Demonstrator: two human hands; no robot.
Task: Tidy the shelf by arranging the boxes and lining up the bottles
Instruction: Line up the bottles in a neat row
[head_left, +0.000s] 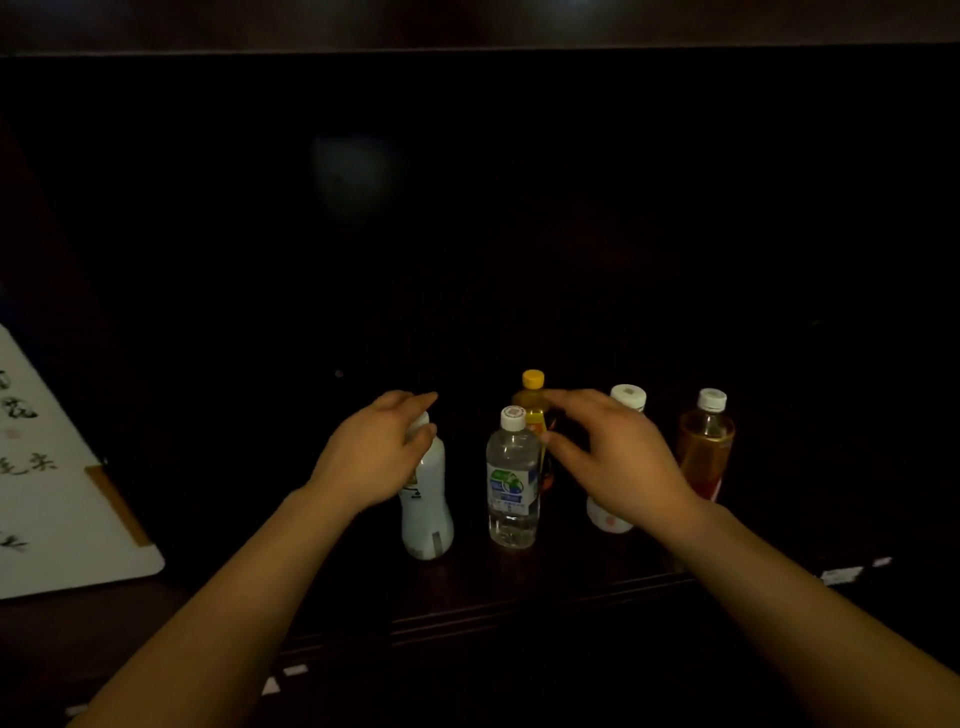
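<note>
Five bottles stand on a dark shelf (519, 587). My left hand (374, 452) grips the top of a white milky bottle (427, 512), thumb and fingers round its neck. To its right stands a clear water bottle (512, 486) with a white cap. Behind that is a yellow-capped bottle (533, 397). My right hand (618, 462) hovers by it with thumb and fingers spread, holding nothing. That hand partly hides a white bottle (627, 397). An amber drink bottle (706, 447) is farthest right.
A white board with black calligraphy (62, 493) leans at the left. The shelf's front edge (519, 610) runs just below the bottles. The back of the shelf is dark and shows nothing. No boxes are visible.
</note>
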